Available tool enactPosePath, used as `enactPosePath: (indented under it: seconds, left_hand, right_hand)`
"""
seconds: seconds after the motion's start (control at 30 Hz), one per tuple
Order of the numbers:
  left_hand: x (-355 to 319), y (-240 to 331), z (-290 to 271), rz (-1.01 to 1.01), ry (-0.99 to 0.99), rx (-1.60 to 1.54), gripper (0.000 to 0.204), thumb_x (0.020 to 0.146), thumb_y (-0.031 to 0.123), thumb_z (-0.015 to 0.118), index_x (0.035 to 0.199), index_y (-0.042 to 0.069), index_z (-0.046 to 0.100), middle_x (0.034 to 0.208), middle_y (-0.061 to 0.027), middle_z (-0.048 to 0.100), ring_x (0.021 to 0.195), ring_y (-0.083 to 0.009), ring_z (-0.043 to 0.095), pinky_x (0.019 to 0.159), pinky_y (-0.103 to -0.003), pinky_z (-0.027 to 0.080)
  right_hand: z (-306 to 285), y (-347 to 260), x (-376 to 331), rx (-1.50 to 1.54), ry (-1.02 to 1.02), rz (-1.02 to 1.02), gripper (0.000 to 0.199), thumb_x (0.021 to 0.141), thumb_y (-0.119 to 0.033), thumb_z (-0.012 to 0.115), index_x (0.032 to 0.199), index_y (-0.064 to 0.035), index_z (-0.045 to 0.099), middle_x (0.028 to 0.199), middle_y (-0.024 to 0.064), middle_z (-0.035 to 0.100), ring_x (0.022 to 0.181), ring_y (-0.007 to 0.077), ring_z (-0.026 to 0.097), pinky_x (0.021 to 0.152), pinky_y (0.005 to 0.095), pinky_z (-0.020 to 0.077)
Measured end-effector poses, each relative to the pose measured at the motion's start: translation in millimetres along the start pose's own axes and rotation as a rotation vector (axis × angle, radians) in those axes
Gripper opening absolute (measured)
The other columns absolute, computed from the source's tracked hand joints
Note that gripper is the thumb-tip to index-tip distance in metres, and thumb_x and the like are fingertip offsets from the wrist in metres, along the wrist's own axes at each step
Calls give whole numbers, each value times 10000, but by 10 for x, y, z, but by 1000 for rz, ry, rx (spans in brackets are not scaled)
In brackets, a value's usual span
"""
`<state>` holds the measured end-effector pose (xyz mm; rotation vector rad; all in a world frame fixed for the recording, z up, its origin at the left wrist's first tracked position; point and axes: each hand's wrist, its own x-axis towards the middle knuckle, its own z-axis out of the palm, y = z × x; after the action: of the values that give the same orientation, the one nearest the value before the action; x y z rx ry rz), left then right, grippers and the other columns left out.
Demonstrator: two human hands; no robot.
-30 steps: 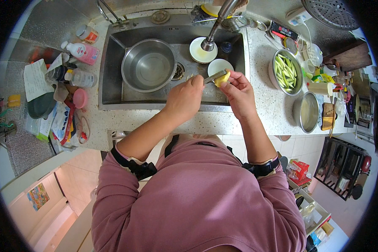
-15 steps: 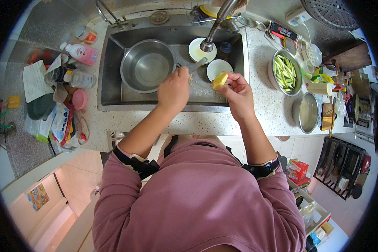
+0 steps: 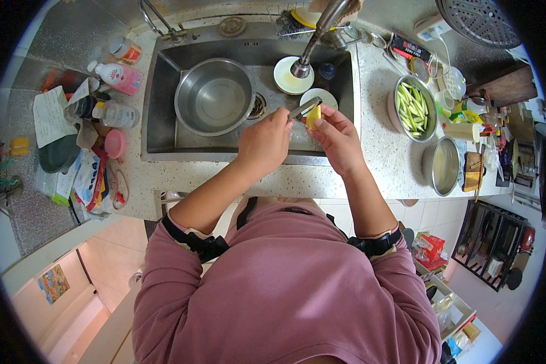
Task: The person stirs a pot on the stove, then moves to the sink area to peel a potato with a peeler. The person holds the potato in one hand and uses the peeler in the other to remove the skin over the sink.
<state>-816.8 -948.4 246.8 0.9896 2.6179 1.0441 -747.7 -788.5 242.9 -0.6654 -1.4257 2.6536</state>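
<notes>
My left hand [image 3: 264,138], held over the front part of the sink, is closed around the handle of a peeler [image 3: 303,108]. The peeler's head lies against a small yellow piece of ginger [image 3: 313,117], whose far side I cannot see. Thumb and fingers of my right hand [image 3: 340,139] pinch the ginger from the right. Just behind it in the sink is a white bowl [image 3: 325,97], partly covered by the peeler and fingers. Below both hands lies the metal sink [image 3: 297,159], with small scraps on its floor.
A large steel basin [image 3: 215,97] stands in the sink's left half, near the drain [image 3: 258,106]. Over a white dish [image 3: 283,76] hangs the faucet [image 3: 301,67]. On the right counter are a bowl of cut green vegetables [image 3: 414,106] and a steel bowl [image 3: 443,167]; bottles [image 3: 118,77] crowd the left.
My left hand has moved right and slightly down, bringing the peeler from clear of the ginger onto it. My right hand has turned the ginger more upright.
</notes>
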Motion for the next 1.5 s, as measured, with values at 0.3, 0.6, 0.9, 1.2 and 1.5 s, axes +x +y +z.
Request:
enactPosePath:
  seconds: [0.3, 0.6, 0.9, 1.2, 1.5]
  left_hand:
    - [-11, -5, -12, -22, -4, -32, 157, 921, 191, 472, 946, 36, 467, 809, -180, 610, 712, -380, 601, 594, -478, 448]
    - [-4, -39, -38, 35, 7, -52, 149, 917, 177, 478, 957, 34, 472, 807, -185, 602, 724, -381, 593, 600, -469, 442]
    - [-43, -6, 51, 118, 83, 3, 115, 881, 141, 517, 914, 47, 460, 793, -127, 587, 700, -332, 595, 566, -437, 449]
    - [-14, -14, 165, 50, 24, -24, 145, 903, 171, 494, 926, 42, 433, 785, -178, 593, 716, -389, 588, 581, -488, 432]
    - [59, -26, 209, 55, -65, 30, 145, 908, 185, 481, 915, 51, 425, 862, -171, 603, 766, -375, 606, 604, -482, 455]
  right_hand:
    - [-53, 6, 20, 119, 19, 49, 180, 934, -89, 468, 1092, -6, 485, 1081, 113, 570, 973, 208, 608, 849, 291, 510]
    - [-97, 9, 32, 294, -45, 131, 251, 950, -132, 475, 1140, 32, 485, 1091, 137, 575, 918, 190, 613, 831, 263, 521]
    - [-124, 61, 9, 430, -164, 209, 295, 947, -143, 494, 1139, 81, 475, 1059, 174, 581, 920, 201, 615, 829, 258, 536]
    - [-173, 156, 0, 532, -180, 233, 311, 942, -108, 482, 1176, 93, 441, 1058, 190, 562, 911, 220, 605, 841, 262, 537]
    - [-300, 221, -13, 619, -171, 273, 284, 944, -85, 462, 1166, 89, 431, 1065, 196, 550, 919, 224, 595, 828, 251, 544]
